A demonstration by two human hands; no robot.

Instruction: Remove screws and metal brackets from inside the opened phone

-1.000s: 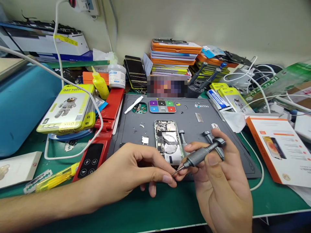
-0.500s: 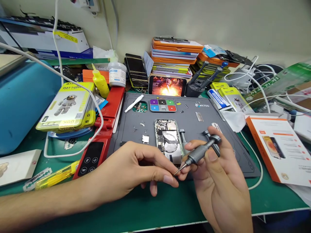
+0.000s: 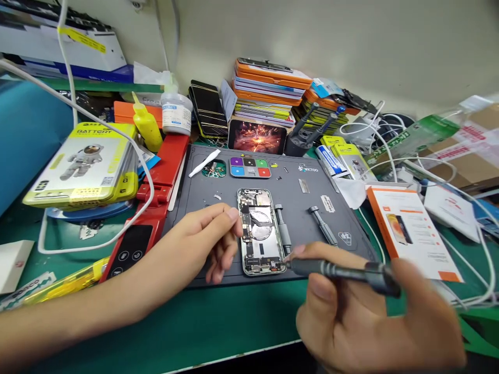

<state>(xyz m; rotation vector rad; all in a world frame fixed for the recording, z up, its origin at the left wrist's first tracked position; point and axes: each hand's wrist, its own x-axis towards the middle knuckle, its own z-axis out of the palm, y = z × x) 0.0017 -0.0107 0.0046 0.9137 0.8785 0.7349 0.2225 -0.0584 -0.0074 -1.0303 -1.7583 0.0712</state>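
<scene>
An opened phone (image 3: 260, 231) lies on the dark repair mat (image 3: 202, 195), its circuit board, coil and inner parts exposed. At its left edge is my left hand (image 3: 212, 236), thumb and forefinger pressed together; anything pinched there is too small to make out. My right hand (image 3: 374, 317), slightly blurred, holds a dark precision screwdriver (image 3: 339, 272) almost level, its tip near the phone's lower right corner. Whether the tip touches the phone I cannot tell. Two similar screwdrivers, one beside the phone (image 3: 284, 231) and one farther right (image 3: 323, 226), rest on the mat.
Toward the mat's back are a coloured tray (image 3: 250, 168) and a white plastic tool (image 3: 204, 163). Behind stands a lit phone (image 3: 257, 136) beside a screwdriver holder (image 3: 298, 143). Battery packs (image 3: 81, 161) and a red device (image 3: 150, 208) sit left; an orange-white box (image 3: 409, 228) lies right.
My hands have separated. The right hand has swung the screwdriver down toward the phone's lower end, while the left moved up to its left edge. The camera view has shifted.
</scene>
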